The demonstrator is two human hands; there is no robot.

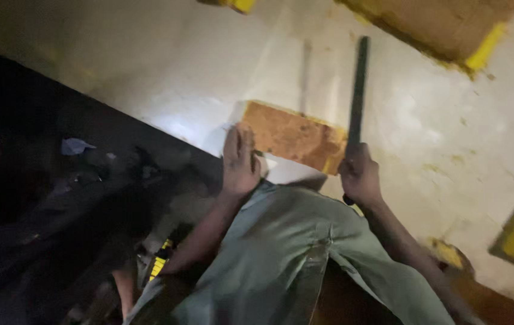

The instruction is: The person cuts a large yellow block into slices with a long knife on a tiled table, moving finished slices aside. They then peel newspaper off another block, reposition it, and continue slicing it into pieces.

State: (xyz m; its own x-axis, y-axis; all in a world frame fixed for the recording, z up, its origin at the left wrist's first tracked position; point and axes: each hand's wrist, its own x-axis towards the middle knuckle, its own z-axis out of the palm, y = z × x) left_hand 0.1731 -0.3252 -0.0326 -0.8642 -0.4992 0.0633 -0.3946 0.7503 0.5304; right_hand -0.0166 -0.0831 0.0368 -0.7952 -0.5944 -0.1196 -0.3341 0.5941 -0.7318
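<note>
While its fingers lie flat and together on the near edge of a brown, yellow-edged block (293,139), the left hand (240,162) steadies it; at three o'clock the right hand (360,176) clenches a dark rod (358,96) pointing to twelve o'clock across the pale floor (437,132).

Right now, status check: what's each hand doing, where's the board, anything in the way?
Left hand flat on the orange board's near end. Right hand gripping a dark bar, upright beside the board's right edge. Pale floor around the board shows nothing in the way.
</note>
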